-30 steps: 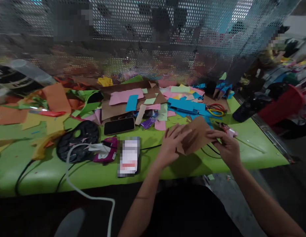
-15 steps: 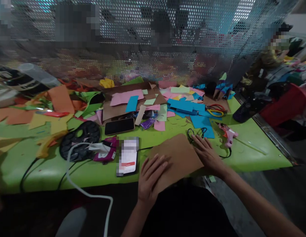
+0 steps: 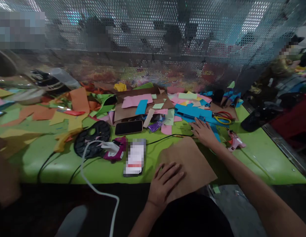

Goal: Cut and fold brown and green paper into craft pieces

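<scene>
A brown sheet of card or stiff paper point(image 3: 192, 164) lies at the table's front edge, its near part over my lap. My left hand point(image 3: 166, 182) rests flat on its left side, fingers stretched out. My right hand point(image 3: 204, 131) is open beyond the sheet's far right corner, fingertips at the blue paper pieces point(image 3: 194, 111); I cannot tell whether it touches them. Nothing shows in its fingers. To its right are red and yellow loop handles point(image 3: 223, 118) and a pink glue gun point(image 3: 235, 141) with a long glue stick.
Left of the sheet lie a lit phone point(image 3: 135, 158), a dark phone point(image 3: 128, 127), a purple tissue pack point(image 3: 115, 149), a black palette point(image 3: 92, 138) and a yellow glue gun point(image 3: 64, 141). Paper scraps cover the back before a perforated metal screen point(image 3: 143, 65). Another person's arm point(image 3: 6, 174) shows at left.
My right hand has left the sheet's edge and reached forward to the blue paper. The black loops near it no longer show. My left hand stays on the sheet; the view has shifted left.
</scene>
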`<state>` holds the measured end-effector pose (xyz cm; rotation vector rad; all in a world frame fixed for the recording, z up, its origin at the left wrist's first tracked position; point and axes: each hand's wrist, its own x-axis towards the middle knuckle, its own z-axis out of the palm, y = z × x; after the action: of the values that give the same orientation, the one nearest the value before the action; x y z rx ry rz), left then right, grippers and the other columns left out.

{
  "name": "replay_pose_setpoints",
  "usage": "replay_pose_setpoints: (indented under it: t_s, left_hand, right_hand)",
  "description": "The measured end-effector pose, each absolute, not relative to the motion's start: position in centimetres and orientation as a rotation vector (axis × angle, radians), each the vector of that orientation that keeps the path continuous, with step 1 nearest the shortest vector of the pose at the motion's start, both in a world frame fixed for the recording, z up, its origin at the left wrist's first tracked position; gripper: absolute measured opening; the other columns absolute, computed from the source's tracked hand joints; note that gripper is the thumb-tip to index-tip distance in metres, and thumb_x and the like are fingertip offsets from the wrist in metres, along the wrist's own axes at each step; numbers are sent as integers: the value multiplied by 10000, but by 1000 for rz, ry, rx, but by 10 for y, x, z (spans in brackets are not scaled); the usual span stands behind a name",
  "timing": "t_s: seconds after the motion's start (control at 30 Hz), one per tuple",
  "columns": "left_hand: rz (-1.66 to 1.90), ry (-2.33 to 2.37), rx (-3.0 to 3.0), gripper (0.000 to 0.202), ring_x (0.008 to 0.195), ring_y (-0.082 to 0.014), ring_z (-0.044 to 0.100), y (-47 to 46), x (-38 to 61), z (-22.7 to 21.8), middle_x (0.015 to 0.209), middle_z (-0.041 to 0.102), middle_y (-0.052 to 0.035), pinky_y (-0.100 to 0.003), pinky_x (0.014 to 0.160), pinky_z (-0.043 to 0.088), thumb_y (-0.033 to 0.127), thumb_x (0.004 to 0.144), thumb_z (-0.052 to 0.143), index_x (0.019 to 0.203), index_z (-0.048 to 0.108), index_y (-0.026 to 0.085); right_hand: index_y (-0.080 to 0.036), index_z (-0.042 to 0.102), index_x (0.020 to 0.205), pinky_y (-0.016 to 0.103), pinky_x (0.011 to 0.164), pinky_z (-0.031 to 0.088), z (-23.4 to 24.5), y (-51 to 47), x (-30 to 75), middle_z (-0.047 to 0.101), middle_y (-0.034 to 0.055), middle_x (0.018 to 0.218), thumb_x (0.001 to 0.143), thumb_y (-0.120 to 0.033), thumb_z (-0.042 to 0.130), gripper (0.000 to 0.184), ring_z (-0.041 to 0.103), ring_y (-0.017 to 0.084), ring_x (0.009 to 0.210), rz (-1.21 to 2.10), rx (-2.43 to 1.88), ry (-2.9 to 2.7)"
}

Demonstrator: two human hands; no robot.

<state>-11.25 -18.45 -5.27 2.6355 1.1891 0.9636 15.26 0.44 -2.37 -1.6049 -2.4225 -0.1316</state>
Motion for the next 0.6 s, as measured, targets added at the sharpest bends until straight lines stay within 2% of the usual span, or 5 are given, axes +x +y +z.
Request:
replay_pose_setpoints:
  t_s: [0.17,0.27,0.37,0.47,0.6]
  left_hand:
    - [801,1175,2650,469,1363,-187,439,-177,-107,-59,1406,563,-26,-442,1161,271,189,936,424,1380,502,316]
    - [729,1173,2612,493,1340,-192,463,-177,-105,-57,1384,584,-32,-445,1137,289,139,907,429,1365,521,295]
    - [710,1242,2530,530,1285,-193,511,-177,-101,-50,1347,615,-23,-427,1090,319,102,872,444,1351,535,311]
    - [711,1312,2451,523,1134,-209,592,-177,-90,-41,1261,672,-31,-424,1008,359,106,822,518,1306,576,294]
    - [690,1343,2425,412,933,-200,620,-177,-70,-26,1103,733,-36,-417,890,378,132,849,537,1223,627,279]
  right_hand:
    - [-307,439,1437,534,1118,310,-5,-47,174,325,48,1574,966,-290,437,472,373,288,1397,51,-1425,-2449]
    - [-321,412,1448,495,1104,352,2,-89,185,452,41,1502,962,-248,438,492,396,245,1388,322,-1256,-2512]
    - [-323,384,1460,472,1096,369,3,-129,184,471,42,1488,934,-307,512,542,396,241,1389,532,-1164,-2599]
    - [-336,351,1476,512,1112,322,-3,-158,174,445,48,1505,873,-367,607,656,405,266,1381,550,-1115,-2676]
    - [-358,556,1289,492,1035,352,-16,-171,166,621,11,1342,879,-191,548,443,528,251,1259,326,-1057,-2511]
